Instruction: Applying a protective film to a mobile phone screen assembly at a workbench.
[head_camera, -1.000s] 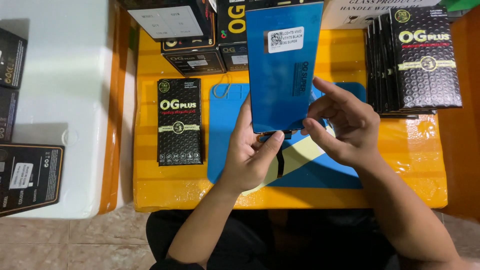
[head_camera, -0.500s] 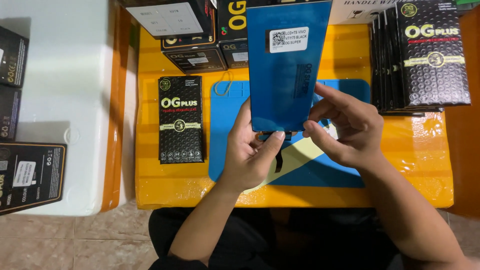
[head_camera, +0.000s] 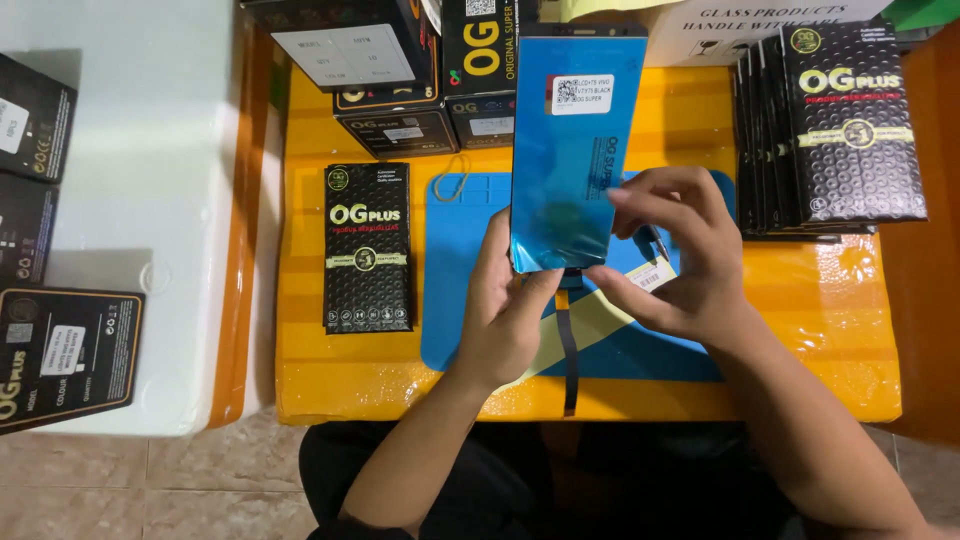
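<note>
Head view looks down on a yellow work table (head_camera: 330, 375) with a blue silicone mat (head_camera: 455, 280) spread on it. One black retail box (head_camera: 367, 247) lies flat just left of the mat, a fanned stack of like boxes (head_camera: 830, 130) stands at the right, and more black cartons (head_camera: 390, 75) crowd the far edge. A white tabletop (head_camera: 140, 180) at the left carries other dark boxes (head_camera: 62, 352). Nothing blocks the sight of the hands.

Held upright above the mat is a phone display panel (head_camera: 570, 150), its face covered in shiny blue film with a white barcode sticker near the top; a dark flex ribbon (head_camera: 568, 345) hangs from its lower edge. The left hand (head_camera: 505, 310) pinches the panel's bottom left corner, thumb in front and fingers curled behind. The right hand (head_camera: 675, 250) grips the lower right edge, fingers bent onto the film.

Against half a second ago, the panel stands a little straighter, and both grips are unchanged.
</note>
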